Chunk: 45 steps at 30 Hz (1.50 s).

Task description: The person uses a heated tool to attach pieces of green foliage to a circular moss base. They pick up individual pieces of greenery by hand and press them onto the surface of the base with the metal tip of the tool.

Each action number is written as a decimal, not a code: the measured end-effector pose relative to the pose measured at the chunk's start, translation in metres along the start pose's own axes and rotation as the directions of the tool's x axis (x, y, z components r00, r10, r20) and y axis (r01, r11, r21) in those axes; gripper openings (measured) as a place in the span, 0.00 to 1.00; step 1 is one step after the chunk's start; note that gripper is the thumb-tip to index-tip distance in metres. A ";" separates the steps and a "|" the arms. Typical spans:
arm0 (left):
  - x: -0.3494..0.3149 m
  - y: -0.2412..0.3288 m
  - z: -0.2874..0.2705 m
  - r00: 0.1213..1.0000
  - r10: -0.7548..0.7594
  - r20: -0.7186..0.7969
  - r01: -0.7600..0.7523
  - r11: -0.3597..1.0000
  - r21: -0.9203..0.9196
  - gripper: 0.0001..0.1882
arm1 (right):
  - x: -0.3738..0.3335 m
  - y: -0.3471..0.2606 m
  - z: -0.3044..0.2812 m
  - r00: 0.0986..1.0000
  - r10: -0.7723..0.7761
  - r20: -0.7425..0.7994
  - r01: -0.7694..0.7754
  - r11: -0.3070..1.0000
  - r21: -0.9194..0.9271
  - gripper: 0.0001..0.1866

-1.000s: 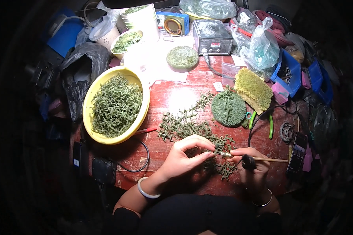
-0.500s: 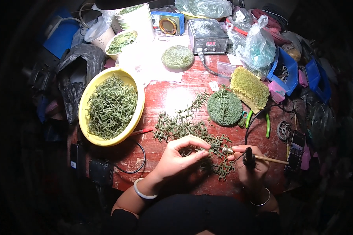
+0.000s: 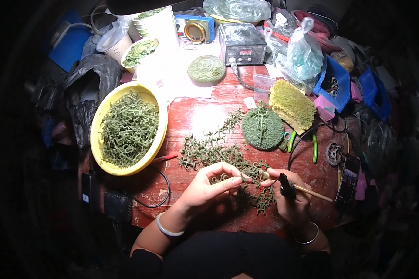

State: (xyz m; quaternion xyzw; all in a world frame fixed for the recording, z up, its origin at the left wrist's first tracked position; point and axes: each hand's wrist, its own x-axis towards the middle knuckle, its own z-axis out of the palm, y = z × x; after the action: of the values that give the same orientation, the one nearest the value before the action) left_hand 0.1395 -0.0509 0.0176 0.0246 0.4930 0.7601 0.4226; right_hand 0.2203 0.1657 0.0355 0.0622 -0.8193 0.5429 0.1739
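Note:
My left hand (image 3: pixel 215 186) is closed, its thumb and finger pinching a small pale piece (image 3: pixel 245 177). Just to the right, my right hand (image 3: pixel 291 197) grips a wooden-handled tool (image 3: pixel 314 192) with a metal end near the fingertips, possibly a brush. The same hand also holds a black corded tool (image 3: pixel 287 186), upright among the fingers. The two sets of fingertips are close but apart. Beneath and beyond them lies a loose pile of small green branched pieces (image 3: pixel 219 151). More such pieces fill a yellow basin (image 3: pixel 160 135) at the left.
A round green textured pad (image 3: pixel 274 132) bears a green branched strip. Beside it lie a yellow-green sponge block (image 3: pixel 295 104) and green-handled pliers (image 3: pixel 315 149). A control box (image 3: pixel 242 44) with a red display stands at the back. A phone (image 3: pixel 349 179) lies at the right, a red pen (image 3: pixel 165 158) near the basin.
The scene has shifted slightly left in view. My fingertips have drawn a little away from the green pieces, and the pale piece in my left hand is turned differently.

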 end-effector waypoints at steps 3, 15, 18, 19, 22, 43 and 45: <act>0.001 -0.005 0.000 0.998 0.033 0.052 -0.034 0.999 0.014 0.07 | -0.004 0.006 0.003 0.999 -0.008 0.037 0.006 0.999 0.046 0.14; 0.001 -0.007 0.002 0.964 0.164 0.207 -0.219 0.935 0.278 0.09 | 0.003 -0.005 0.000 0.994 0.065 0.087 -0.076 0.989 0.126 0.12; -0.001 0.001 0.007 0.977 0.105 0.188 -0.163 0.931 0.326 0.11 | 0.004 -0.004 -0.002 0.993 0.039 0.111 -0.052 0.992 0.115 0.12; -0.002 0.003 0.009 0.978 0.085 0.188 -0.142 0.937 0.319 0.12 | 0.005 -0.004 -0.003 0.991 0.029 0.129 -0.045 0.992 0.121 0.19; -0.001 -0.007 0.005 0.963 0.149 0.226 -0.203 0.950 0.239 0.13 | 0.004 -0.006 -0.003 0.988 0.051 0.148 -0.064 0.994 0.090 0.18; -0.001 0.005 -0.002 0.996 -0.037 0.078 0.057 0.960 -0.273 0.12 | 0.001 -0.008 -0.007 0.999 0.011 0.042 -0.015 0.996 0.088 0.07; 0.000 0.004 -0.002 0.996 -0.042 0.080 0.061 0.967 -0.248 0.12 | 0.001 -0.009 -0.007 0.999 0.011 0.033 -0.014 0.996 0.091 0.07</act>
State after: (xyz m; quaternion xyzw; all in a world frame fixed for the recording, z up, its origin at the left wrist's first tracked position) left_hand 0.1362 -0.0536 0.0197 -0.0134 0.3777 0.8035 0.4599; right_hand 0.2232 0.1689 0.0461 0.0738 -0.7966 0.5798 0.1542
